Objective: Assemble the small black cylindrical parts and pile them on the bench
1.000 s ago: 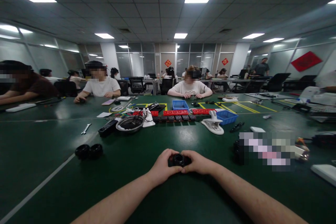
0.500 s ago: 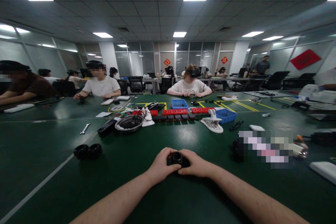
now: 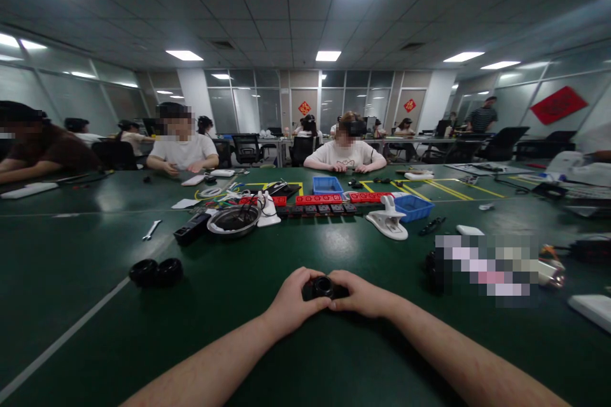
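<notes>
Both hands close round a small black part with a round opening (image 3: 323, 286) at the front middle of the green table (image 3: 229, 305). My left hand (image 3: 296, 299) wraps its left side, with the thumb across the near side. On the right side, my right hand (image 3: 358, 294) grips it the same way, and the two thumbs nearly meet. Much of the part is hidden by the fingers. Two black wheel-like rings (image 3: 156, 272) stand side by side to the left of my hands.
Beyond my hands are a metal bowl (image 3: 233, 222), a black box (image 3: 191, 229), red socket strips (image 3: 319, 199), a white clamp base (image 3: 387, 221) and blue trays (image 3: 411, 206). A wrench (image 3: 151, 230) lies left; a blurred object (image 3: 487, 267) lies right. Other people sit across the table.
The view has shifted slightly. My right thumb has moved up a little against the black part; both hands still grip it.
</notes>
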The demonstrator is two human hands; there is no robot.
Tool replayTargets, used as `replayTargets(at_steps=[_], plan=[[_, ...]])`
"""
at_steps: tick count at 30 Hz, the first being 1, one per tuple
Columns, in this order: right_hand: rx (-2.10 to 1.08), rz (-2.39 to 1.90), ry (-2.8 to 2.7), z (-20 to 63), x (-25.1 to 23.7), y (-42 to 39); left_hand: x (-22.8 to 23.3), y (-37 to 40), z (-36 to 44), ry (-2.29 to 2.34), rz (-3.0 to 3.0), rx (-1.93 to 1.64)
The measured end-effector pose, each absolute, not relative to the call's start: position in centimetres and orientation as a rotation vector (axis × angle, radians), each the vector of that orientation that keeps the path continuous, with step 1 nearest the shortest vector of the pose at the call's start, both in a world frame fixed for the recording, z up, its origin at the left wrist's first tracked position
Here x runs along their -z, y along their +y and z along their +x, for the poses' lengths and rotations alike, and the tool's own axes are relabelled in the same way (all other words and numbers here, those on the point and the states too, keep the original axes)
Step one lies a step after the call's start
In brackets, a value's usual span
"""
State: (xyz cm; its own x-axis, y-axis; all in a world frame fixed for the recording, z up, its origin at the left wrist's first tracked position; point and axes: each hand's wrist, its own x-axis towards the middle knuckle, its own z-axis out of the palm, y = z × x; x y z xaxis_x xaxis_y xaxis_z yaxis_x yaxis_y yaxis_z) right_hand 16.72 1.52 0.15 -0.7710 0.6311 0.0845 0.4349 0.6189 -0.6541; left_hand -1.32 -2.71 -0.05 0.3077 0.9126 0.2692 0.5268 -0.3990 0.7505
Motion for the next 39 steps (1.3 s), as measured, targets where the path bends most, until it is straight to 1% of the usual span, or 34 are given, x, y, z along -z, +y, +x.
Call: replayTargets(at_steps=[5,9,11,15,17,18,20,24,27,39], plan=[[-0.950,-0.866,-2.505,16.8,0.2,1.8,-0.1,-2.7,-1.3,1.281,2.038,-0.929],[-1.002,-0.983,-2.426,16.5,0.8,1.8,0.2,-2.7,-1.1,1.321,2.024,-0.942],[-0.897,-1.090,-2.400,16.1,1.1,1.5,0.4,-2.7,-1.0,1.357,2.019,-0.955],[-0.478,-1.313,-2.383,15.0,1.4,0.4,0.7,-2.7,-0.9,1.416,2.019,-1.006],[-0.314,-1.341,-2.391,14.7,1.2,0.0,0.7,-2.8,-0.9,1.415,2.025,-1.024],[-0.287,-1.319,-2.404,14.8,1.1,-0.1,0.6,-2.8,-0.9,1.404,2.027,-1.023],[-0.361,-1.206,-2.454,15.2,0.6,-0.2,0.5,-2.8,-1.0,1.371,2.023,-1.000],[-0.763,-0.923,-2.537,16.4,-0.3,0.6,0.3,-2.6,-1.3,1.309,2.012,-0.926],[-0.988,-0.882,-2.519,16.9,-0.2,1.3,0.5,-2.3,-1.4,1.295,2.003,-0.901],[-1.126,-0.931,-2.422,16.9,0.6,1.9,0.3,-2.3,-1.5,1.238,1.985,-0.890]])
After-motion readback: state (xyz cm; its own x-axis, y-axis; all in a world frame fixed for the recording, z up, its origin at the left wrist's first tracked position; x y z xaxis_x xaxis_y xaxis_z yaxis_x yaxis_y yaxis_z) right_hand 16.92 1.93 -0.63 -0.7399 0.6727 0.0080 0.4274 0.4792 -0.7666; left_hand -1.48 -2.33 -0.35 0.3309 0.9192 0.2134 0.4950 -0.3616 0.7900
